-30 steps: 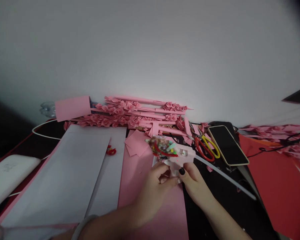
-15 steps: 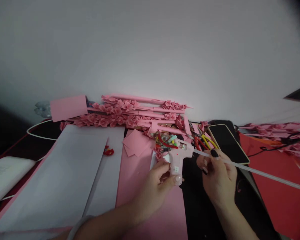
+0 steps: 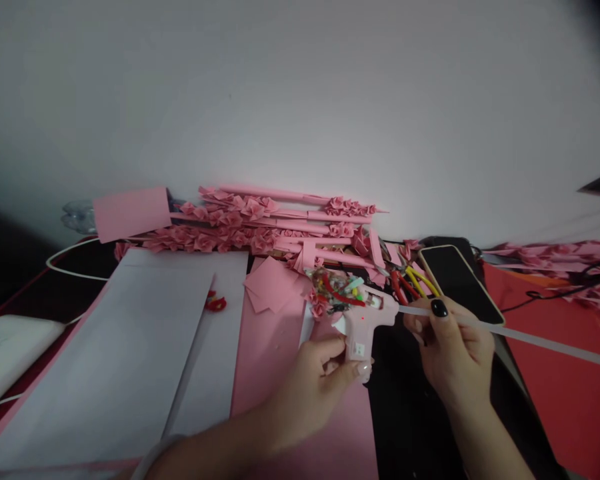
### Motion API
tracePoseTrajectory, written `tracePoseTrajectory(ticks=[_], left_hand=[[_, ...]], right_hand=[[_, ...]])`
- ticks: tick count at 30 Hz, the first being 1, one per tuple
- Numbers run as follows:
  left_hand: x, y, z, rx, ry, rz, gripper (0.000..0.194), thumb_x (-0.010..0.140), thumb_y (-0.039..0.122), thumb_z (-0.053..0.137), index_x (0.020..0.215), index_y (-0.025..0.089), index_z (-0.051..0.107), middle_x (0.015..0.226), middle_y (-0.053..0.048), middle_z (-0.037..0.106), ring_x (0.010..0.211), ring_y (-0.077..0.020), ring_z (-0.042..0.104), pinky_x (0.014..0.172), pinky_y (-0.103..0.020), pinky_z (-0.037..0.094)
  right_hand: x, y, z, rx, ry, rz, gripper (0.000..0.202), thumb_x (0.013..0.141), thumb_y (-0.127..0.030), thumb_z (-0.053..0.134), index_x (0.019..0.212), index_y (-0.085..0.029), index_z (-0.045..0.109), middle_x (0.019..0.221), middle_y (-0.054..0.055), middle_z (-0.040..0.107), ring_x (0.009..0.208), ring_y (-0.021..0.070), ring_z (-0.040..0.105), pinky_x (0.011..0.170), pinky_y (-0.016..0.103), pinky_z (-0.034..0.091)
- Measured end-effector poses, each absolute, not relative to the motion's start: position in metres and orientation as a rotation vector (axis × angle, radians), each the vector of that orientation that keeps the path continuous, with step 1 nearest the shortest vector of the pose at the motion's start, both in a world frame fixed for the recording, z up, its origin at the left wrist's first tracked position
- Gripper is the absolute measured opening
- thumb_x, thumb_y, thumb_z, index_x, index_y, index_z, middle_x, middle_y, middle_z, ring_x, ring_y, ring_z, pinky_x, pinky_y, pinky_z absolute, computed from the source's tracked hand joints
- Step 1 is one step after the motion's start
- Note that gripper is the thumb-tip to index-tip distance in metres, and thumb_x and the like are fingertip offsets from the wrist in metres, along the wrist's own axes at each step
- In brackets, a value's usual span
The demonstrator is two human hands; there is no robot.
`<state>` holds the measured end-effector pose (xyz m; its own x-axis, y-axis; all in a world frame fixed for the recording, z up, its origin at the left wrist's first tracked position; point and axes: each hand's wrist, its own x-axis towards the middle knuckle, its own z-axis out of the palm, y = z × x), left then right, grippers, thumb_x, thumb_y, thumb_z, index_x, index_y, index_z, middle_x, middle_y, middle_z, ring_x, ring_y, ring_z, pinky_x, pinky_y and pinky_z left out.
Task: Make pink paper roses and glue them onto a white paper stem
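Note:
My left hand (image 3: 315, 380) is closed round the handle of a small pale pink glue gun (image 3: 364, 327), which has a tiny red light lit on its side. A long translucent glue stick (image 3: 535, 337) runs from the back of the gun out to the right. My right hand (image 3: 457, 353) pinches this stick a short way behind the gun, with a dark-nailed thumb on top. Whether the stick's end sits inside the gun or just meets its rear opening, I cannot tell. Beyond the gun lies a clear bag of small coloured bits (image 3: 333, 287).
Folded pink paper flowers on rolled stems (image 3: 250, 227) are piled along the wall. Red- and yellow-handled pliers (image 3: 413, 281) and a phone (image 3: 460, 280) lie behind my right hand. White sheets (image 3: 120, 347), a white power bank (image 3: 15, 353) and red paper (image 3: 555, 400) flank the work area.
Both hands, with the glue gun and glue stick, have shifted slightly right and downward in view. My right hand still grips the stick close behind the gun.

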<state>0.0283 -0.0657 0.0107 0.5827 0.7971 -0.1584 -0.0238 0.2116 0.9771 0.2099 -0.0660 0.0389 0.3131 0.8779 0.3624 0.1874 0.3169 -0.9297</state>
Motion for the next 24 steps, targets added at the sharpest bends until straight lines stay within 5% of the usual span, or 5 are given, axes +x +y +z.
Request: tracePoseTrajectory(ticks=[11,24], left_hand=[[0.029,-0.068,0.012,1.304,0.848,0.767,0.016,0.083,0.021,0.056,0.068,0.016,0.059,0.070,0.001,0.051,0.063,-0.0109,0.042,0.055,-0.022,0.034],[0.029,-0.067,0.014,1.280,0.860,0.807,0.016,0.082,0.019,0.055,0.066,0.017,0.055,0.073,0.000,0.053,0.068,-0.0126,0.047,0.060,-0.023,0.039]], right_hand=[[0.194,-0.064,0.038,-1.026,-1.060,0.769,0.031,0.088,-0.032,0.057,0.062,-0.016,0.059,0.056,0.000,0.049,0.052,0.0111,0.043,0.047,0.025,0.032],[0.187,-0.067,0.031,-1.030,-1.018,0.822,0.027,0.087,-0.035,0.059,0.067,-0.017,0.062,0.061,0.001,0.053,0.053,0.0124,0.047,0.050,0.027,0.038]])
